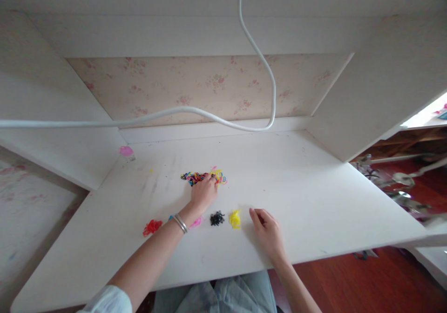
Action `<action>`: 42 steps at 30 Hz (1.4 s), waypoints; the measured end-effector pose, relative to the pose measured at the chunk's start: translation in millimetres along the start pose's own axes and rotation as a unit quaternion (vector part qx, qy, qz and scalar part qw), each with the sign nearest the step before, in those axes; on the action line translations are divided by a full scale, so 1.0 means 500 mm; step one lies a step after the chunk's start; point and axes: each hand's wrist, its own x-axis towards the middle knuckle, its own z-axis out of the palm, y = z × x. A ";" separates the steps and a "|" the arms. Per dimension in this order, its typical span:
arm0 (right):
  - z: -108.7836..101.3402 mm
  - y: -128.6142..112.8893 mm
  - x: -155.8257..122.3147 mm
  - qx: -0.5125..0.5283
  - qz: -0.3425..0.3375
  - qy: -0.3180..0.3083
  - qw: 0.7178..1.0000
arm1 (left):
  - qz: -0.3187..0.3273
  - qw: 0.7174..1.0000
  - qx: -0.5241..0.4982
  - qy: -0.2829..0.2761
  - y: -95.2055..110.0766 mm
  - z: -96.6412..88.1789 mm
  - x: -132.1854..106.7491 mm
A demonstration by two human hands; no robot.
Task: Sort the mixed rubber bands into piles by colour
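A mixed pile of small coloured rubber bands [195, 177] lies on the white desk [314, 196]. My left hand [203, 193], with a silver bracelet on the wrist, reaches into this pile, fingers pinched among the bands. Nearer to me, small sorted heaps sit in a row: red [152, 227], pink [196, 221], black [217, 218] and yellow [235, 219]; a bit of blue peeks out beside my left wrist. My right hand [267, 231] rests on the desk just right of the yellow heap, fingers loosely curled, holding nothing I can see.
A white cable [268, 85] hangs in a loop above the back of the desk. Floral wallpaper [209, 85] lines the alcove behind. A pink blob [126, 151] sits at the desk's back left corner. Metal objects [398, 182] lie over a red floor to the right.
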 end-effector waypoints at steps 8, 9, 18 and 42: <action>0.003 0.005 -0.003 -0.004 -0.002 0.000 1.000 | 0.005 0.999 -0.028 0.020 -0.009 -0.014 -0.006; 0.004 0.006 -0.003 -0.003 -0.003 0.001 1.000 | 0.005 0.999 -0.033 0.023 -0.011 -0.017 -0.007; 0.000 0.002 -0.007 -0.002 -0.002 0.004 1.000 | -0.005 0.994 -0.089 0.070 -0.035 -0.066 -0.041; 0.004 -0.002 -0.005 -0.055 -0.002 -0.019 0.998 | -0.213 0.953 -0.020 0.214 -0.274 -0.048 -0.362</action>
